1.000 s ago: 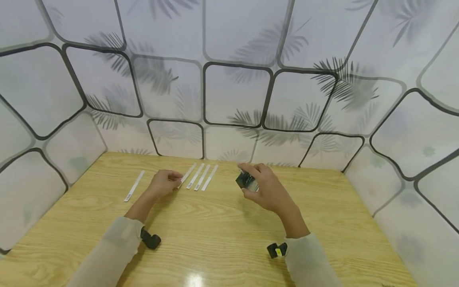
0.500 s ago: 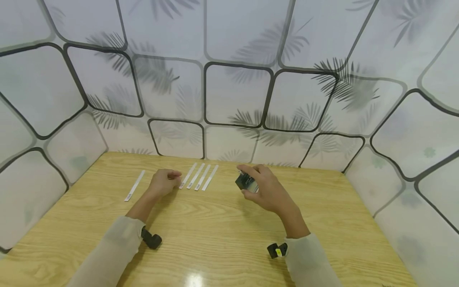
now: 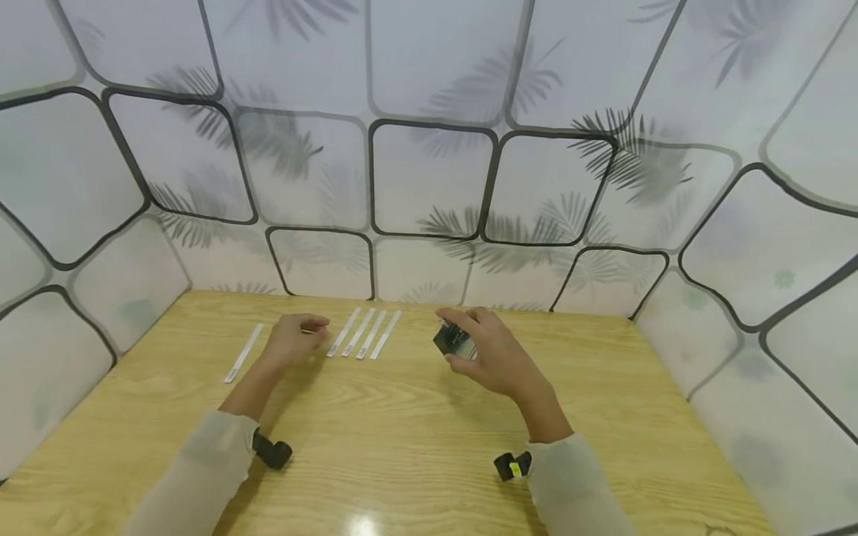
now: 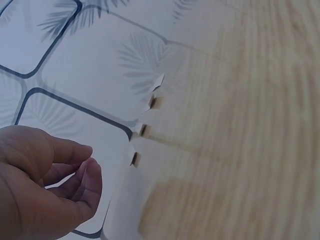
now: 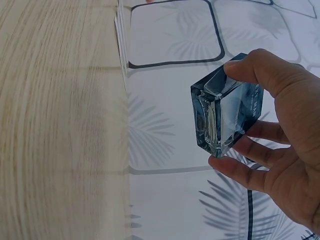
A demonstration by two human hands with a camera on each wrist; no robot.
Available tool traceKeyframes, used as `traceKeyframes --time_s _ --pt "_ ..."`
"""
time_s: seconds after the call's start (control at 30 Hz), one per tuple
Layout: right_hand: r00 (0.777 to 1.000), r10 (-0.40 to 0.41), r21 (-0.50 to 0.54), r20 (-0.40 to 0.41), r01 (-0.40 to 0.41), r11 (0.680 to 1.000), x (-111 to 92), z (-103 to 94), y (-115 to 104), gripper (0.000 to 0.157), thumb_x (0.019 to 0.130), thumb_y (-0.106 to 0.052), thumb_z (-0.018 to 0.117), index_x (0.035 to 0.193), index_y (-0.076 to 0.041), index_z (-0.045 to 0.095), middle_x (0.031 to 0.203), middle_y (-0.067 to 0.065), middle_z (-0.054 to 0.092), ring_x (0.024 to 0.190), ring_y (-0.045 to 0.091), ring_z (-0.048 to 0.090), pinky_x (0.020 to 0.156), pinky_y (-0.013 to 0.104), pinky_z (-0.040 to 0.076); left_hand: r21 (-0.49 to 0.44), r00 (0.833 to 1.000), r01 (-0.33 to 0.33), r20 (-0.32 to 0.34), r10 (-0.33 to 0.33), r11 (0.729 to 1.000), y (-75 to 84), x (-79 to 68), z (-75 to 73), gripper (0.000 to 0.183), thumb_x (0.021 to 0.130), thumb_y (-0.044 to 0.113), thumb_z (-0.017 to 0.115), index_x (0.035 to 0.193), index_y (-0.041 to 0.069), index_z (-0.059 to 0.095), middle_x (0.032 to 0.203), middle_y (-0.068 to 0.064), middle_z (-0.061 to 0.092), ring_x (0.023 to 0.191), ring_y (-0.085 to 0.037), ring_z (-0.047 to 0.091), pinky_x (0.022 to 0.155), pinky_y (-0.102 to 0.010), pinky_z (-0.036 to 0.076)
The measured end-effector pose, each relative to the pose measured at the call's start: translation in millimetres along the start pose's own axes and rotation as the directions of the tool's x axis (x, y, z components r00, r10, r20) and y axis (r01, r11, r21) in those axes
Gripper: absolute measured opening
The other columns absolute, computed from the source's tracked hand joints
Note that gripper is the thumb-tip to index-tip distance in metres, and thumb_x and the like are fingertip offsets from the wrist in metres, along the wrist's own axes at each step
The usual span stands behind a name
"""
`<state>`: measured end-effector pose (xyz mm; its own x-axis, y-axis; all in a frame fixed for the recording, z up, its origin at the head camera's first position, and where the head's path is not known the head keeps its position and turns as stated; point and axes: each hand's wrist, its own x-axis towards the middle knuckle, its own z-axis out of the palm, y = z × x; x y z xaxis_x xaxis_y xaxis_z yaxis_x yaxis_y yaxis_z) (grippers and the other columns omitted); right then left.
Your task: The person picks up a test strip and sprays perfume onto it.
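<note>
My right hand (image 3: 492, 353) grips a dark blue glass perfume bottle (image 5: 227, 107) above the table, thumb on one side and fingers on the other. Pale lettering shows on the bottle's face. My left hand (image 3: 295, 342), loosely curled and holding nothing, hovers just left of a row of white paper strips (image 3: 364, 333). In the left wrist view its thumb and fingertips (image 4: 90, 162) come close together. The strips lie side by side, slanted, most with small printing at the near end. Farther left lies a single paper strip (image 3: 243, 353), partly beside my left wrist.
The wooden table (image 3: 402, 447) runs back to a patterned wall covering (image 3: 429, 179) with leaf prints, which also closes off both sides. A black wrist camera (image 3: 271, 450) sits on the left sleeve and another camera (image 3: 512, 467) on the right one.
My left hand has let go of the leftmost strip of the row and drawn back slightly to the left. My right hand keeps the perfume bottle nearly still. The head view has shifted slightly.
</note>
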<state>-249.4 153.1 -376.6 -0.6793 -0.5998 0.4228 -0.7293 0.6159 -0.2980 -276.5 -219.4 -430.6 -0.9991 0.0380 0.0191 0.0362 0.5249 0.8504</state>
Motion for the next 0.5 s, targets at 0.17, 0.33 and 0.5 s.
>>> traceKeyframes --time_s 0.17,0.33,0.5 --pt "1.0 0.013 0.008 0.004 -0.013 1.0 -1 0.7 0 0.071 0.09 -0.02 0.081 0.153 -0.02 0.049 0.123 0.013 0.059 0.108 0.027 0.058 0.085 0.046 0.054 0.003 1.0 0.011 0.011 -0.011 1.0 3.6 -3.8 -9.3 0.037 0.106 0.013 0.057 0.138 -0.006 0.058 0.129 -0.025 0.06 0.113 -0.041 0.064 0.089 -0.045 0.058" --pt "1.0 0.009 -0.003 0.001 -0.009 1.0 -1 1.4 1 0.07 0.091 -0.022 0.081 0.153 -0.021 0.049 0.122 0.012 0.059 0.107 0.026 0.058 0.084 0.046 0.054 0.037 1.0 0.026 -0.004 -0.026 0.999 1.8 -9.1 -23.1 0.037 0.106 0.014 0.056 0.138 -0.005 0.058 0.131 -0.025 0.06 0.116 -0.042 0.062 0.09 -0.048 0.057" --pt "1.0 0.003 -0.003 -0.012 -0.003 1.0 0 0.2 1 0.071 0.09 -0.021 0.081 0.153 -0.021 0.049 0.122 0.011 0.06 0.104 0.026 0.058 0.083 0.045 0.054 0.102 1.0 0.0 -0.022 0.002 0.995 -4.6 -14.7 -37.3 0.038 0.105 0.013 0.058 0.137 -0.007 0.058 0.129 -0.027 0.06 0.119 -0.045 0.06 0.086 -0.044 0.058"
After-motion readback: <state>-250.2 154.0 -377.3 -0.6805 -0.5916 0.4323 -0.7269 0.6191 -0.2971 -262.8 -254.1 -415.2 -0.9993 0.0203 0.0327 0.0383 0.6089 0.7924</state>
